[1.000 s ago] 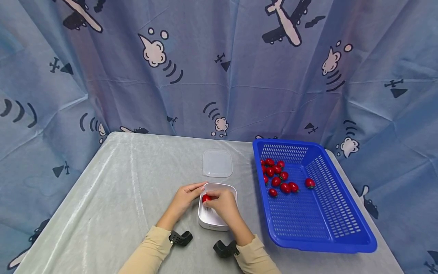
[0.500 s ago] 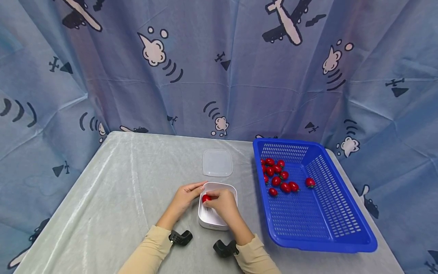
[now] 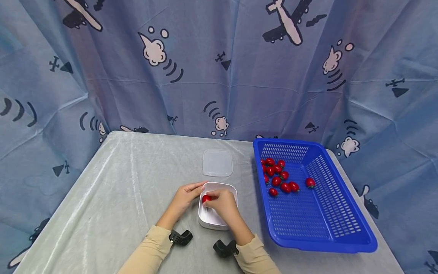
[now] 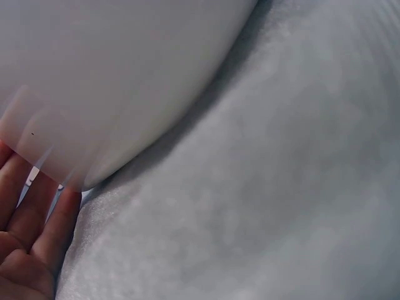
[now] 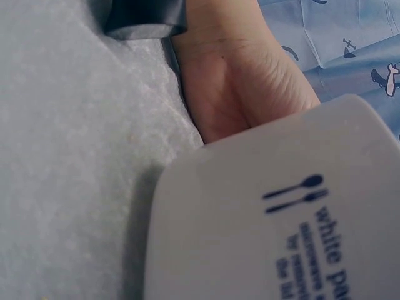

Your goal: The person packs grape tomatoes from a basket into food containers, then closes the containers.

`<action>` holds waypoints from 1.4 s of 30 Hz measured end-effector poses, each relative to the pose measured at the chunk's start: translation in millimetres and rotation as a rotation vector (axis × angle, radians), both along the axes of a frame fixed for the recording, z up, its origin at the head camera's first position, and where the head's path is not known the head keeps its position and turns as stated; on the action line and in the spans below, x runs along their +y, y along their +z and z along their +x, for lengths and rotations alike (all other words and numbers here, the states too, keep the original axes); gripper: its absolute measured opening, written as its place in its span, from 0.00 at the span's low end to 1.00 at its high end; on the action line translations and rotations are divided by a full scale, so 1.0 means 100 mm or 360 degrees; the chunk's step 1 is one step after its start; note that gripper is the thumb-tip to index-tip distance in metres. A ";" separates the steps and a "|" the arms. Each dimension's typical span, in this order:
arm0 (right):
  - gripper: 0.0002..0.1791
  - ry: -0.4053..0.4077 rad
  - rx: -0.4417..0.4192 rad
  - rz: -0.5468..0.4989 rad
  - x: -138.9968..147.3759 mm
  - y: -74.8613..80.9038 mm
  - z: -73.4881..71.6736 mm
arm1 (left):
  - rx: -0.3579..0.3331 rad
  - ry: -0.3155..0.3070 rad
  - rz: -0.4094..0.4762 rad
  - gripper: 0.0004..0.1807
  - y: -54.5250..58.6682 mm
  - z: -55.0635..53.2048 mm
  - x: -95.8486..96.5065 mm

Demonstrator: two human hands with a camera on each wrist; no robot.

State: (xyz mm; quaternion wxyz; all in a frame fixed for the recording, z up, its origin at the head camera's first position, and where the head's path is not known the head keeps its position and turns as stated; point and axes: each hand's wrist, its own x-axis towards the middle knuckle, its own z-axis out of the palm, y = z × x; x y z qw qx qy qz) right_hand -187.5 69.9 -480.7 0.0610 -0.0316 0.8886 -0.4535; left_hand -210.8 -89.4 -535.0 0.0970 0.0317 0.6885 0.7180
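Inside the white squarish plastic box (image 3: pixel 213 220), the right hand (image 3: pixel 224 203) pinches a round red tomato (image 3: pixel 206 198); the straight-fingered left hand (image 3: pixel 184 196) touches the box's side.

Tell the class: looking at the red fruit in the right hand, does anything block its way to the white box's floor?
Nothing visible does. The right hand pinches the red fruit inside the open white box; the clear lid lies apart, beyond it. Any contact with the floor is hidden.
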 end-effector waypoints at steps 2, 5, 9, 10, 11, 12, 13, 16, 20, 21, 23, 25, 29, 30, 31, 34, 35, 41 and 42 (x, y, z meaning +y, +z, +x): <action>0.17 0.0009 -0.0005 -0.0005 0.00 0.00 -0.01 | 0.0002 0.0002 -0.0007 0.20 0.00 0.00 0.00; 0.17 0.0021 -0.0015 -0.0004 0.00 -0.01 -0.01 | 0.0002 0.0000 -0.0012 0.20 0.01 0.00 0.00; 0.17 0.0030 -0.0014 -0.0015 0.00 -0.01 -0.01 | 0.0005 -0.0003 -0.0006 0.20 0.00 0.00 0.00; 0.17 0.0029 -0.0013 -0.0021 0.00 -0.01 -0.01 | 0.0005 -0.0003 -0.0003 0.20 0.00 0.00 0.00; 0.17 0.0027 -0.0010 -0.0025 0.00 -0.01 -0.01 | 0.0006 -0.0003 -0.0001 0.20 0.00 0.00 -0.01; 0.17 0.0024 -0.0007 -0.0027 0.00 0.00 -0.01 | 0.0005 -0.0003 0.0003 0.20 0.00 0.00 -0.01; 0.17 0.0024 -0.0003 -0.0027 0.00 0.00 -0.01 | 0.0006 -0.0004 0.0004 0.20 0.00 0.00 -0.01; 0.16 0.0023 0.0001 -0.0032 0.00 0.00 -0.01 | 0.0004 -0.0002 0.0012 0.20 0.01 0.00 -0.01; 0.16 0.0022 0.0015 -0.0061 0.00 -0.01 0.00 | 0.0008 -0.0004 0.0022 0.20 0.01 0.00 -0.01; 0.16 0.0017 0.0017 -0.0069 0.00 -0.01 0.00 | 0.0007 -0.0004 0.0028 0.20 0.01 0.00 -0.01; 0.16 0.0005 0.0018 -0.0085 0.00 -0.01 0.00 | 0.0006 -0.0004 0.0031 0.20 0.01 -0.01 -0.01; 0.16 -0.0004 0.0016 -0.0098 0.00 0.00 0.00 | 0.0002 -0.0001 0.0039 0.20 0.01 -0.01 -0.01; 0.16 -0.0015 -0.0002 -0.0134 0.00 0.00 0.00 | 0.0000 0.0006 0.0038 0.20 0.01 0.00 0.00; 0.16 -0.0017 -0.0004 -0.0140 0.00 0.00 0.00 | 0.0000 0.0007 0.0038 0.19 0.01 0.00 0.00; 0.16 -0.0018 -0.0006 -0.0144 0.00 0.00 0.00 | -0.0001 0.0007 0.0039 0.20 0.02 0.00 0.00; 0.16 -0.0024 0.0003 -0.0150 0.00 0.00 0.00 | -0.0005 0.0004 0.0041 0.20 0.02 0.00 0.00; 0.16 -0.0025 0.0009 -0.0148 0.00 0.00 0.00 | -0.0006 0.0002 0.0045 0.20 0.02 0.00 0.00; 0.16 -0.0016 0.0072 -0.0180 0.01 0.01 0.01 | 0.0001 0.0013 0.0044 0.19 0.01 0.00 0.01; 0.16 -0.0015 0.0084 -0.0191 0.02 0.01 0.01 | 0.0008 0.0017 0.0037 0.19 0.00 0.00 0.01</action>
